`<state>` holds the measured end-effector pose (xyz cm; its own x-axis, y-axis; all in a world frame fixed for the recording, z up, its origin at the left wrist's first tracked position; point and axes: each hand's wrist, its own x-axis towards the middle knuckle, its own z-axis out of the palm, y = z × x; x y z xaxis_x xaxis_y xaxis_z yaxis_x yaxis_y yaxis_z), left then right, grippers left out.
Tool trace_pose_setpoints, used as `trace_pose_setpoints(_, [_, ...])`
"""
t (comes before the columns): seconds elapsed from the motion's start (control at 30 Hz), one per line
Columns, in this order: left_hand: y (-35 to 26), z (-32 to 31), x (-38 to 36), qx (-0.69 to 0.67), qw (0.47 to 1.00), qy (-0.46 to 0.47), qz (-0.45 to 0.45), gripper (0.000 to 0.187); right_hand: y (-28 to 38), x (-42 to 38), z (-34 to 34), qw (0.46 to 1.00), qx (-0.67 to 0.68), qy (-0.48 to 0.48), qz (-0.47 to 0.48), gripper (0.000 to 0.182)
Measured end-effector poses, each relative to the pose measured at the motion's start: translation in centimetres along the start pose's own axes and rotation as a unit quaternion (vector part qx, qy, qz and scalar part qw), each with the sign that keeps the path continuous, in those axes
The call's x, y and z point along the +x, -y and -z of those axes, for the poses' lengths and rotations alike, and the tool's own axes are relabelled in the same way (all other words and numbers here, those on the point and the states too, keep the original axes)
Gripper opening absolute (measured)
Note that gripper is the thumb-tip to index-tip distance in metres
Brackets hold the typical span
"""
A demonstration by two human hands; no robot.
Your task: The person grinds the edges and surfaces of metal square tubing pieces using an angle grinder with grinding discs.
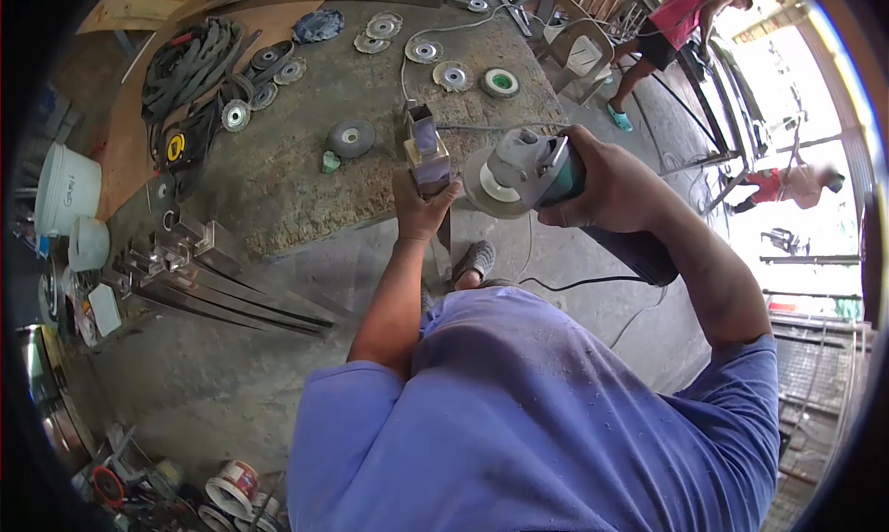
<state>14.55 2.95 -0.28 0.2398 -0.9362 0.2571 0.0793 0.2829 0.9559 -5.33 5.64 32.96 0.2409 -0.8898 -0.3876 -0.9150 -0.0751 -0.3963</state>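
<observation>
My left hand [422, 206] is closed round a shiny square metal tube piece [429, 162] at the front edge of the worktable [306, 194]. To its right, my right hand [616, 180] grips the head end of an angle grinder [532, 166], whose body slants down under my forearm. The grinder's pale round disc [493, 185] faces the metal piece, close beside it; whether they touch I cannot tell. A dark grey disc [352, 137] and a small green lump [331, 162] lie on the table left of the metal piece.
Several used discs [453, 75] and a coil of dark straps [190, 69] lie farther back. Metal brackets [176, 245] stand at the left, near a white bucket [69, 189]. A cable [593, 280] crosses the floor. Two people [681, 23] are at the right.
</observation>
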Motion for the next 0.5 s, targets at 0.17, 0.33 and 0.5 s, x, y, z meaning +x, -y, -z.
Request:
trace_pose_setpoints(0.17, [1.5, 1.1, 0.0, 0.150, 0.987, 0.047, -0.010, 0.070, 0.2, 3.7, 1.0, 0.997, -0.023, 0.058, 0.037, 0.093])
trace_pose_setpoints(0.33, [1.0, 1.2, -0.6, 0.191, 0.980, 0.049, 0.019, 0.068, 1.6, 6.3, 1.5, 0.991, -0.046, 0.109, 0.066, 0.081])
trace_pose_setpoints(0.5, [5.4, 1.3, -1.1, 0.210, 0.976, 0.056, 0.005, 0.067, 3.9, 8.5, 1.8, 0.983, -0.081, 0.151, 0.068, 0.086])
